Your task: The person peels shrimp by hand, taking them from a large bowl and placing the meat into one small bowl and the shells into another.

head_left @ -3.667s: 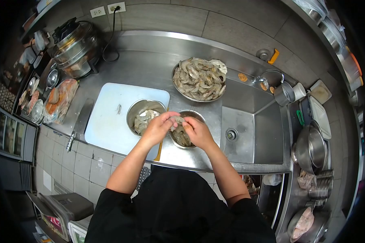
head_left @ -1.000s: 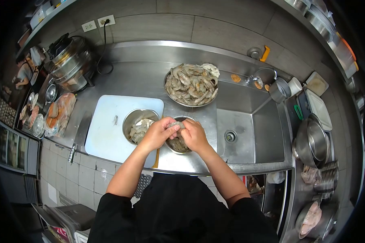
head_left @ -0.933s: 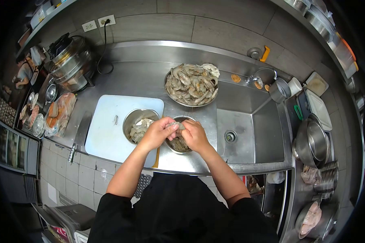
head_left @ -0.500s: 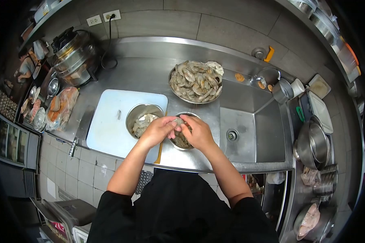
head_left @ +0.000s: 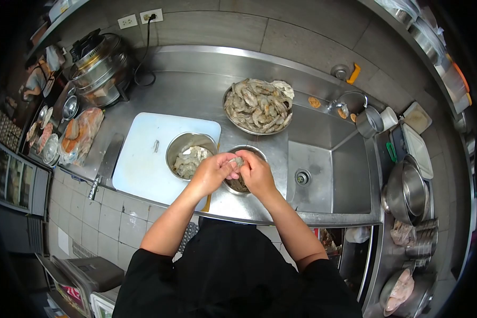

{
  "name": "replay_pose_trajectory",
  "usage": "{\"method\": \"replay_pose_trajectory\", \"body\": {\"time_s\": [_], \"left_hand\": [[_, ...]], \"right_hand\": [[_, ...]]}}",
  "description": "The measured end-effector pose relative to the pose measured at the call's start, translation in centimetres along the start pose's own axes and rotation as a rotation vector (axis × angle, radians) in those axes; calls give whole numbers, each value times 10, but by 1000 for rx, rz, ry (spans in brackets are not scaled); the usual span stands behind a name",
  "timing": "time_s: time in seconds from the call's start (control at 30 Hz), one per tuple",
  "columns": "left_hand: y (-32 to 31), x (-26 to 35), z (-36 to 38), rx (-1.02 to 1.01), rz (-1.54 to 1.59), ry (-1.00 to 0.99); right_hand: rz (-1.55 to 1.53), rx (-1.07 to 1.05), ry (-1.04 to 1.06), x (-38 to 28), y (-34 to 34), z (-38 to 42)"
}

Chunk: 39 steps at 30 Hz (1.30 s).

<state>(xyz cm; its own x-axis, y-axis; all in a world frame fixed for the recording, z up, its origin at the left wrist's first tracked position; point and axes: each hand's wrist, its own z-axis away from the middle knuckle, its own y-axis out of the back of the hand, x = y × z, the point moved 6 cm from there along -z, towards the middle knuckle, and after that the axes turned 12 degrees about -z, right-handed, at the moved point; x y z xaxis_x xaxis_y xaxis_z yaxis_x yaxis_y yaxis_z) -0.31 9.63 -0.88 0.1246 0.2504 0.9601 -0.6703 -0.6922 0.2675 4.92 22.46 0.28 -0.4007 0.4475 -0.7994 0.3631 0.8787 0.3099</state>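
Note:
My left hand and my right hand meet over a metal bowl, fingers pinched together on one small grey shrimp. Part of that bowl, with dark bits inside, is hidden beneath my hands. Just left of it, a second metal bowl holds pale shrimp and rests on the white cutting board. Farther back, a large metal bowl is heaped with unpeeled grey shrimp.
A sink lies to the right, with a faucet behind it. A knife is left of the board, near bagged food. Metal bowls stand far right. A person is in the far left background.
My hands have drawn closer together around the shrimp, with the right fingers more curled. The whole view has shifted slightly.

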Motion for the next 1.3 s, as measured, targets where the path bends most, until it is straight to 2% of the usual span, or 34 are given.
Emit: {"method": "replay_pose_trajectory", "body": {"time_s": [0.03,0.1,0.23,0.37,0.43,0.47,0.5,0.53,0.63,0.7,0.77,0.9,0.97,1.03,1.07,1.17,1.23,1.27,1.3], "left_hand": [[1,-1,0,2,59,-5],[3,-4,-1,-19,113,-11],[4,-6,0,-62,310,17],[6,-6,-2,-66,289,-35],[17,9,-1,244,-337,-246],[15,10,-1,244,-337,-246],[13,10,-1,236,-313,-162],[12,8,-1,227,-288,-77],[1,5,-4,152,-210,-43],[3,-3,-6,96,-213,-6],[4,-3,-5,63,-19,-52],[16,-6,0,114,-25,-6],[19,-11,-2,135,52,-46],[17,-8,-3,137,37,-48],[15,-6,-4,140,21,-51],[9,-3,-4,132,88,-48],[9,-1,-4,148,89,-56],[9,0,-3,165,90,-64],[8,1,-3,165,90,-63]], "right_hand": [[0,-3,1,3,-1,2],[-292,-55,-266,23,-8,7],[-317,-54,-308,28,-7,10],[-323,15,-210,28,-4,9],[-291,34,-189,26,-3,6],[-234,65,-111,22,-2,3],[-178,97,-33,13,0,0],[-178,97,-32,8,1,-1],[-145,-14,-19,-3,-5,-2],[-144,22,-39,-1,-3,-3],[-123,34,-80,6,4,-1],[-85,33,-225,14,23,1],[-76,-6,-240,19,21,3],[-13,-63,14,6,12,1],[-11,-61,14,6,9,1],[-74,-120,-111,16,-1,3],[-152,-120,-314,30,-4,6],[-152,-120,-314,30,-6,7],[-298,-126,-392,33,-10,9]]}}
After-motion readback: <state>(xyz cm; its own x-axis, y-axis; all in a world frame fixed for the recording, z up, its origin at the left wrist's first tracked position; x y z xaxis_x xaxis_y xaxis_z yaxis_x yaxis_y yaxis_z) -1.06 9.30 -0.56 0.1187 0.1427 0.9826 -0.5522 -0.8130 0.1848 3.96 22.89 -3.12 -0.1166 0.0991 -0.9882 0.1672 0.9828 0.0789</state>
